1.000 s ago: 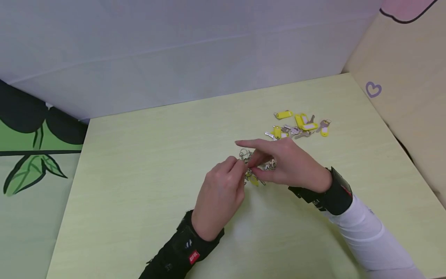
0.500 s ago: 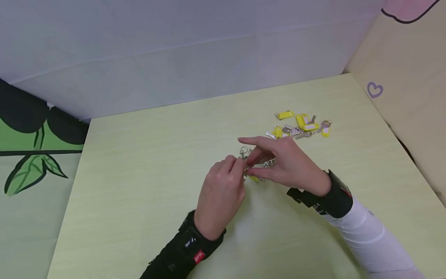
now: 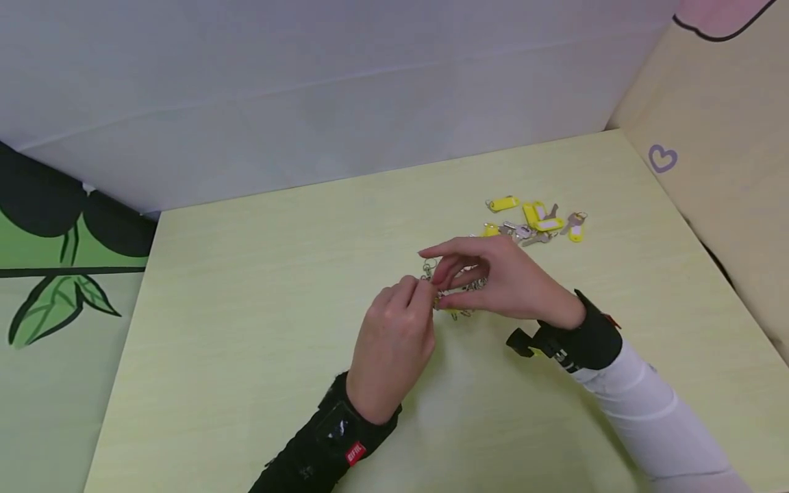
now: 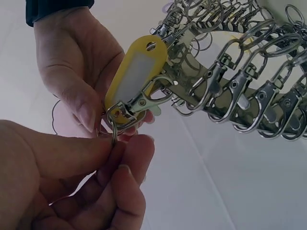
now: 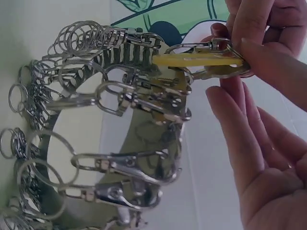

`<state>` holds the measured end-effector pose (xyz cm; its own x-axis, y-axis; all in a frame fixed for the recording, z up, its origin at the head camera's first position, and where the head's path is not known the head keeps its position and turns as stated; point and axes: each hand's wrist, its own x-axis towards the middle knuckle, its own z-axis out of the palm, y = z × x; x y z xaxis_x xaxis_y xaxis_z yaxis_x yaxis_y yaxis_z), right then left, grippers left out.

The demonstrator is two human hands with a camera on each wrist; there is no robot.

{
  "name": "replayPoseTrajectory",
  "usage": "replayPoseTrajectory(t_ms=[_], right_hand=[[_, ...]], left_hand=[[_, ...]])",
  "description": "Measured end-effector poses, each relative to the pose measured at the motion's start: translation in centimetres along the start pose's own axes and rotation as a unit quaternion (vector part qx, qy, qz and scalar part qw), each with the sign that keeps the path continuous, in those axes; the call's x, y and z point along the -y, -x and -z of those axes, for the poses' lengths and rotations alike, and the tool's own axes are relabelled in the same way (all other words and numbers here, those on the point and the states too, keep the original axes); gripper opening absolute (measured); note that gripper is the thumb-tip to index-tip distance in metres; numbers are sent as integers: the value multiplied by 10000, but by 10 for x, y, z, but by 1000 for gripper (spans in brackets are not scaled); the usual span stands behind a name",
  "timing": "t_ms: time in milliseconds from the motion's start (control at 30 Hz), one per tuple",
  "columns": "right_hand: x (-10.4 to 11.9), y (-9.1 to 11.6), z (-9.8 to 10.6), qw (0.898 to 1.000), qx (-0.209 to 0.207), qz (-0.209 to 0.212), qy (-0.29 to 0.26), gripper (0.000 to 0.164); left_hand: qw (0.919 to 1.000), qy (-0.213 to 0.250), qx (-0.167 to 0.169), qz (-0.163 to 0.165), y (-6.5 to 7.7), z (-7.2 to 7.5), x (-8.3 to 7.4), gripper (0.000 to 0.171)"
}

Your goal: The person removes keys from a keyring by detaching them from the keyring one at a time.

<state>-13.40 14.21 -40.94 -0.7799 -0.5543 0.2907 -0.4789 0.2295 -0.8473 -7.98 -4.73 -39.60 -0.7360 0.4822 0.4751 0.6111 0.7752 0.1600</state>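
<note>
My left hand [image 3: 394, 342] pinches a small split ring [image 4: 114, 130] between thumb and fingers. That ring is linked to a snap hook [image 4: 144, 101] and a yellow key tag [image 4: 136, 72] with a white label. A flat metal piece [image 5: 223, 72] lies under the tag in the right wrist view. The hook hangs at the edge of a round metal band [image 4: 189, 91], which carries several more snap hooks with split rings. Beside the tag is my right hand [image 3: 511, 277], its index finger stretched out. Its thumb and fingers stand apart around the ring and tag.
Behind the hands, several keys [image 3: 522, 231] with yellow tags [image 3: 504, 203] lie in a loose pile on the pale tabletop [image 3: 259, 294]. A pale panel [image 3: 320, 103] stands along the table's back edge, another [image 3: 721, 164] along the right.
My right hand has risen slightly, and its thumb and fingers have spread further apart, covering more of the key pile. My left hand keeps its pinch and has barely shifted.
</note>
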Motion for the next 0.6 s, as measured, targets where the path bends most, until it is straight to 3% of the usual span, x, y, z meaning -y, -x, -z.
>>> replayPoseTrajectory(t_ms=[300,600], right_hand=[[1,0,1,9982,174,-537,-178,47],[-1,-1,-3,9988,-3,-437,-234,37]], left_hand=[[10000,-51,-22,-31,0,-1,1,6],[9995,304,-26,123,1,1,3,5]])
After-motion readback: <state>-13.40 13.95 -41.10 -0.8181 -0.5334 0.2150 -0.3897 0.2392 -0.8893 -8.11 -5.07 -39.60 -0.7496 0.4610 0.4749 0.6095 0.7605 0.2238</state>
